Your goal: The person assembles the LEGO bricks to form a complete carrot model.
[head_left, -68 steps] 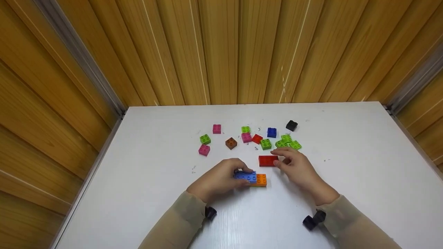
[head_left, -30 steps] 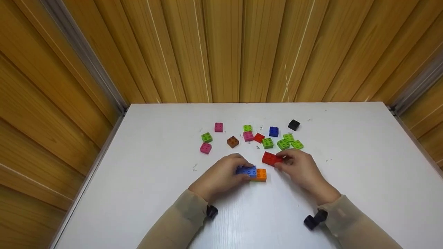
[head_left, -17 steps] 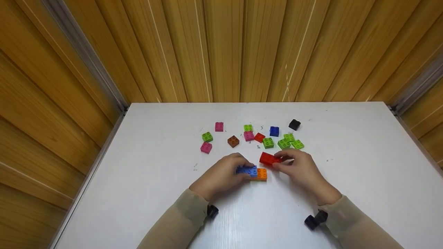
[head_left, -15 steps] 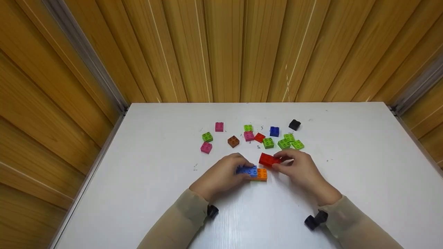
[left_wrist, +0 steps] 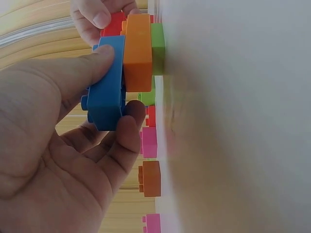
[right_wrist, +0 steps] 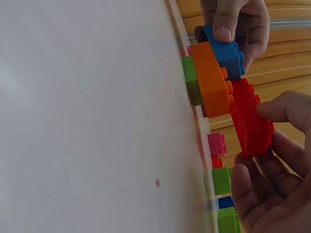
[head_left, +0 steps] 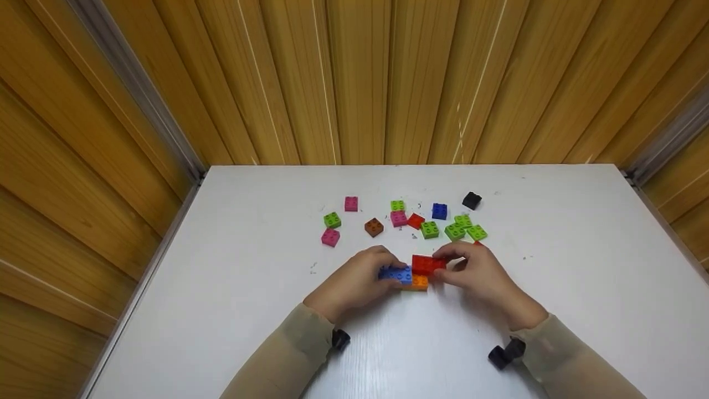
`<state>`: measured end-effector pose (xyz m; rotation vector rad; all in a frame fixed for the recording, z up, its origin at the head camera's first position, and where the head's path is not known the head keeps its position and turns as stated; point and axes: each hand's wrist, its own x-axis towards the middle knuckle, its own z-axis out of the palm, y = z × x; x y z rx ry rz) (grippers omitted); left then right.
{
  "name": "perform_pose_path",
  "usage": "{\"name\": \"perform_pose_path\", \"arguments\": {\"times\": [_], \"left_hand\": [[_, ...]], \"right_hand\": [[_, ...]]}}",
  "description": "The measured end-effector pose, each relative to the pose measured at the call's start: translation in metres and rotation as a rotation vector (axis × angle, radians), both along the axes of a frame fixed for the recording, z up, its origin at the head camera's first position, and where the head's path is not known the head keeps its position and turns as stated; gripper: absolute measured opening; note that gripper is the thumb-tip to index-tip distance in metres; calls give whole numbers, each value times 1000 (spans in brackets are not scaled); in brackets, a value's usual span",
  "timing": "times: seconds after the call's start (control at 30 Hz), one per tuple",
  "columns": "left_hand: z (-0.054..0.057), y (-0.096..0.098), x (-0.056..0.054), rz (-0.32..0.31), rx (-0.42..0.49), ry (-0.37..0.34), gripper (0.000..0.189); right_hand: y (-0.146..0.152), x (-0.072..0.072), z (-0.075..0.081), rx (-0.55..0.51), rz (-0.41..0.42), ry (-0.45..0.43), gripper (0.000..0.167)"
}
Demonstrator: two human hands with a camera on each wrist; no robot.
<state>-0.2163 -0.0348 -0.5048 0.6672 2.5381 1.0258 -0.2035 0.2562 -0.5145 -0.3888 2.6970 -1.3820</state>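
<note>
My left hand (head_left: 354, 280) pinches a long blue building brick (head_left: 397, 274) between thumb and fingers. The blue brick sits on one part of an orange brick (left_wrist: 138, 58), and a green brick (right_wrist: 192, 80) lies beneath the orange one on the table. Between thumb and fingers of my right hand (head_left: 477, 272) is a long red brick (head_left: 426, 264). It is slightly tilted, right at the orange brick's exposed studs and the blue brick's end, as the right wrist view shows. Whether its underside is seated on those studs I cannot tell.
Behind the hands, small square bricks lie scattered on the white table (head_left: 249, 249): several green (head_left: 430, 229), pink (head_left: 330, 237), brown (head_left: 374, 227), red (head_left: 416, 221), dark blue (head_left: 439, 211) and black (head_left: 472, 200). A wood-patterned wall (head_left: 354, 83) stands at the table's far edge.
The right hand took hold of the red brick, tilted and lifted it, then brought it toward me over the orange brick's open end. The left hand keeps its hold on the blue brick.
</note>
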Motion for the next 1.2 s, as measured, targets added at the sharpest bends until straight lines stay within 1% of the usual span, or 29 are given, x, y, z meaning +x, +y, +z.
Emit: {"name": "perform_pose_path", "arguments": {"times": [0.33,0.47,0.53,0.6,0.73,0.83,1.0,1.2], "left_hand": [[-2,1,0,-7,15,8,34],[-2,1,1,-15,26,29,33],[-2,1,1,-17,28,32,33],[-2,1,2,-15,28,30,33],[-2,2,2,-13,31,25,32],[-2,3,2,-10,37,22,32],[-1,2,2,-8,37,14,32],[-1,0,1,0,54,1,31]], "right_hand": [[4,2,-3,-58,129,-10,27],[4,3,-2,-68,153,-5,26],[3,4,-2,-64,146,-5,26],[1,5,-2,-57,121,-8,25],[-5,8,-2,-48,51,-46,25],[-8,10,-2,-58,24,-72,28],[-12,13,-3,-54,32,-94,33],[-18,14,-2,-43,49,-78,32]]}}
